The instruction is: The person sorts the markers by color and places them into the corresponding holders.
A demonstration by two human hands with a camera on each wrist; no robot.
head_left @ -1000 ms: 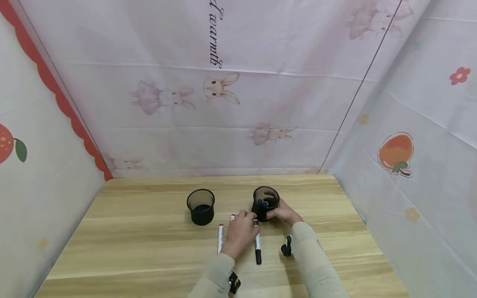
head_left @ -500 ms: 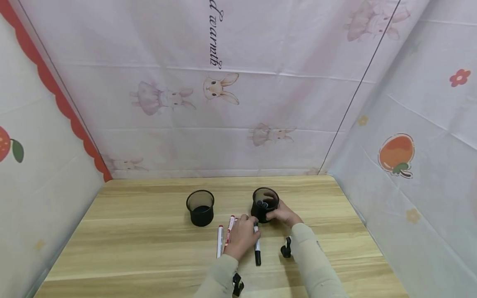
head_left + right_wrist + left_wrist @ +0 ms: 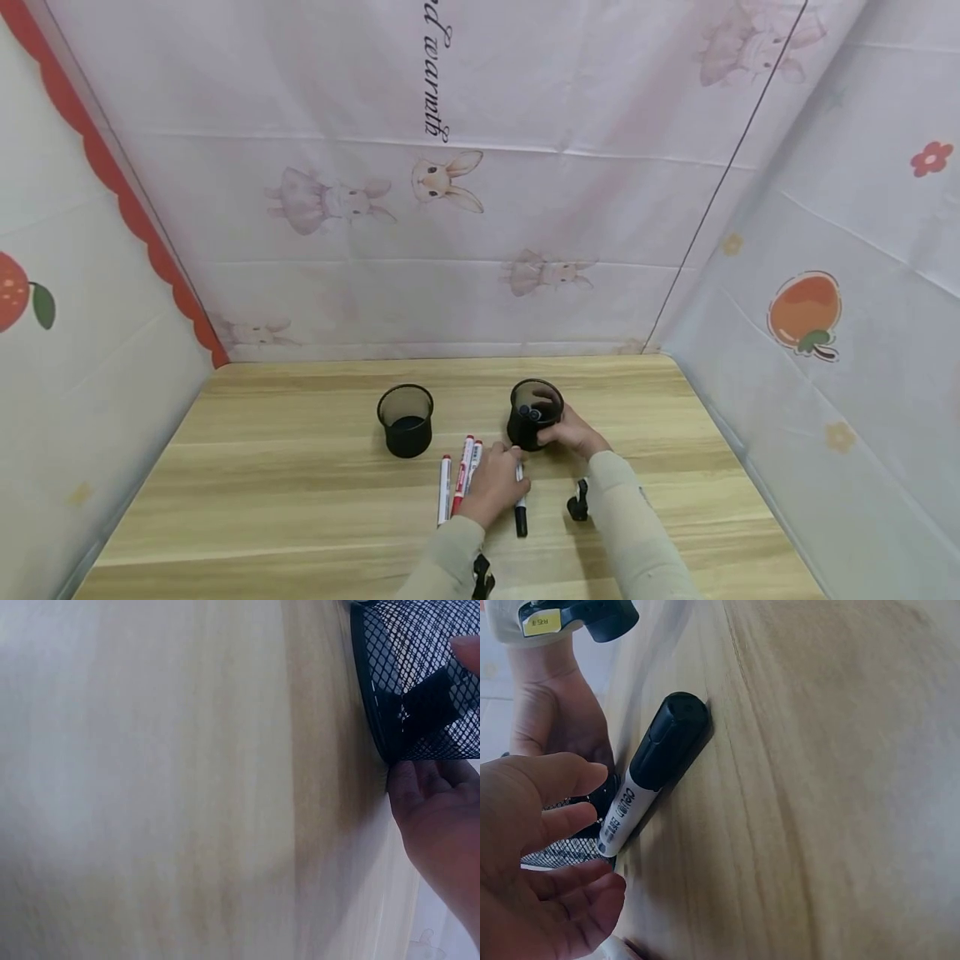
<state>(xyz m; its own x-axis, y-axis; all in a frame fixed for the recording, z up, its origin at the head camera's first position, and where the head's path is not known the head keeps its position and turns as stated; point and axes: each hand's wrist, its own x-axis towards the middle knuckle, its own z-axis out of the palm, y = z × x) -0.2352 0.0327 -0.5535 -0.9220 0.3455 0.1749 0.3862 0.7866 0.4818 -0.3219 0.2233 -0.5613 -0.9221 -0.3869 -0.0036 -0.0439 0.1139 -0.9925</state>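
My right hand point(image 3: 572, 431) grips the right black mesh pen cup point(image 3: 525, 433), thumb at its near side and fingers round behind it. Two black-capped ends show inside that cup. In the right wrist view its mesh wall point(image 3: 420, 645) fills the upper corner, with a fingertip over it. My left hand point(image 3: 495, 481) is over the table just in front of the cup. Its fingers point(image 3: 566, 825) are loosely bent and apart, beside a white marker with a black cap point(image 3: 649, 769) that lies on the wood. The hand partly covers this marker in the head view.
Left of my left hand lie three red-capped white markers, the outermost marker point(image 3: 444, 490) set slightly apart. A second black mesh cup point(image 3: 407, 437) stands upright at back left. Printed fabric walls point(image 3: 450, 308) border the wooden table point(image 3: 285, 483).
My left hand has shifted slightly toward me and to the right, away from the cup, uncovering more of the red-capped markers. The right hand stays on its cup.
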